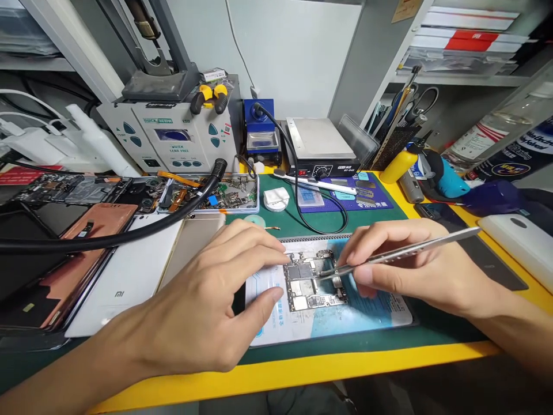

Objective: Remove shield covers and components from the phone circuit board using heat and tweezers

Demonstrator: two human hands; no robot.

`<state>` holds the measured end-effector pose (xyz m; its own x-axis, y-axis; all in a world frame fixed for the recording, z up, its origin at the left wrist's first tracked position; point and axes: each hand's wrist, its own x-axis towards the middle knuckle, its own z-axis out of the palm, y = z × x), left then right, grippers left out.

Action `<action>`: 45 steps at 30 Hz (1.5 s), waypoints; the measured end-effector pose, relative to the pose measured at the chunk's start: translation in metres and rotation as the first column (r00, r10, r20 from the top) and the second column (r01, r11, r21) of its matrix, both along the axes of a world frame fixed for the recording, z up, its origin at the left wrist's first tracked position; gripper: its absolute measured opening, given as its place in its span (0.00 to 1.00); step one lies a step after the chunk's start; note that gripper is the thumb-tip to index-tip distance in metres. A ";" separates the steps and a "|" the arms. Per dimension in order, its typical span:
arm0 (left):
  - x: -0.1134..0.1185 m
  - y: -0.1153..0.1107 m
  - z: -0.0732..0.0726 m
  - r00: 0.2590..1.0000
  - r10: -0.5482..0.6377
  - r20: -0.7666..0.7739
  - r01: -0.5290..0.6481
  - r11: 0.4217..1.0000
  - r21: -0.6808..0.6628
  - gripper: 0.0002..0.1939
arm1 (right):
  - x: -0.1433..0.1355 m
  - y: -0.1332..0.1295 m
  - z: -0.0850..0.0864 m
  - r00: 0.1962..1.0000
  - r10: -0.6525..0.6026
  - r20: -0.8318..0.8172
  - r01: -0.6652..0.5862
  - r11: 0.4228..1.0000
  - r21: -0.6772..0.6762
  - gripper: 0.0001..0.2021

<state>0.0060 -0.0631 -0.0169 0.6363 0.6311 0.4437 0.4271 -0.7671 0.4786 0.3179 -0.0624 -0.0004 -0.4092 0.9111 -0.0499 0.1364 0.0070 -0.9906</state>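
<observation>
A phone circuit board [305, 271] lies flat on a white and blue printed work mat [367, 317]. My left hand [224, 288] rests at the board's left side, its fingers stretched and the thumb apart; the index fingertip reaches the upper left corner, though I cannot tell if it presses there. Between the thumb and fingers of my right hand [401, 265] is a pair of slim metal tweezers [415, 248]. The tweezers slant down to the left, with their tip over the middle of the board. My right fingertips hide part of the board's right edge.
Behind stand a hot air station [173, 141] and a small heating plate [322, 138]. A black hose [142, 233] arches over several phone parts at left. A toothbrush [324, 184] and a white round container [276, 199] lie beyond the mat. A dark phone [449, 225] lies at right.
</observation>
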 end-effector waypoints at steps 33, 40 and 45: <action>0.006 -0.011 -0.008 0.998 0.023 -0.055 -0.028 0.997 -0.079 0.18 | -0.021 -0.027 0.006 0.986 0.081 0.148 -0.125 0.942 0.312 0.07; 0.001 -0.004 -0.002 0.999 0.053 0.000 -0.053 0.999 -0.001 0.18 | -0.007 -0.017 0.005 0.997 -0.071 -0.003 0.071 0.986 0.152 0.05; -0.007 0.002 -0.004 0.997 0.076 0.007 -0.076 0.995 0.062 0.13 | 0.007 -0.001 -0.006 0.946 -0.301 -0.119 0.299 0.953 -0.038 0.12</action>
<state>-0.0008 -0.0606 -0.0205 0.5856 0.6483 0.4866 0.4830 -0.7612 0.4328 0.3245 -0.0633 -0.0060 -0.1208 0.9920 -0.0355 0.0076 -0.0348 -0.9994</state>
